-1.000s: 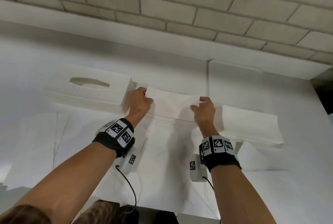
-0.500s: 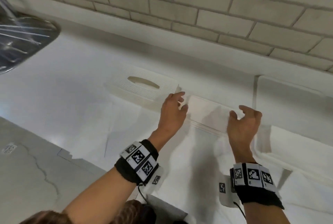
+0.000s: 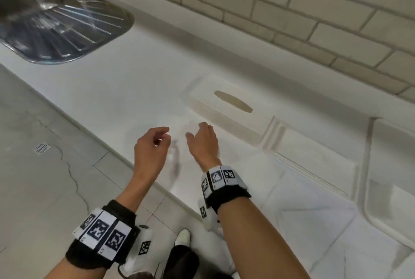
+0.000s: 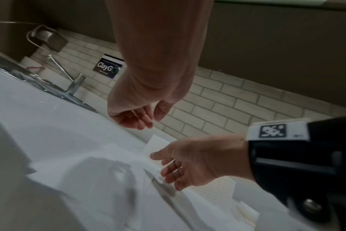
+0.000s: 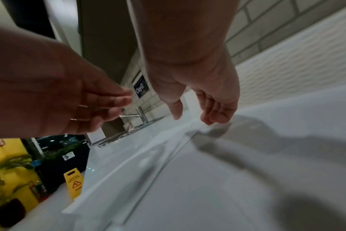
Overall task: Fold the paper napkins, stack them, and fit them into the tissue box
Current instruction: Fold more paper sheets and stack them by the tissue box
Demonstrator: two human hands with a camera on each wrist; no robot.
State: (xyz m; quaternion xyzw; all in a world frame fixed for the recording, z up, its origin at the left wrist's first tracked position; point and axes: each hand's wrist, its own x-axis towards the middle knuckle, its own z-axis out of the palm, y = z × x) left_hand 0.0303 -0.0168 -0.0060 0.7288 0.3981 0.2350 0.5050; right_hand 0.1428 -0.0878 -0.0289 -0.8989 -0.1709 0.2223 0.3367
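- My left hand (image 3: 151,150) hangs over the counter's front edge, fingers loosely curled, thumb near the fingertips, nothing between them
- My right hand (image 3: 203,144) is just beside it, fingers relaxed and a little spread, palm down, also holding nothing; I judge both are poised to pick up the next napkin
- Under and just ahead of my fingertips lies a flat napkin (image 3: 179,130), thin white paper, hard to tell from the white counter (image 3: 125,90) except by its faint edges and the shadow of my hands
- From the left wrist view the sheets below my right fingers show a fine embossed grid; they lie loosely overlapped, not squared up, which suits being lifted one at a time
- The tissue box (image 3: 231,110) sits beyond my right fingertips, near but not touching: a low white rectangle with ribbed sides and an oval slot on top, nothing sticking out of it
- To the right of my right wrist, more napkins (image 3: 314,218) are spread open, showing soft crossed creases; a folded pile (image 3: 312,159) rests past them beside the box, I think parked close so it can go in later
- Far off past my left fingers is a steel sink (image 3: 56,27) with a ridged drainer, well apart from the paper
- Folding looks only partly done
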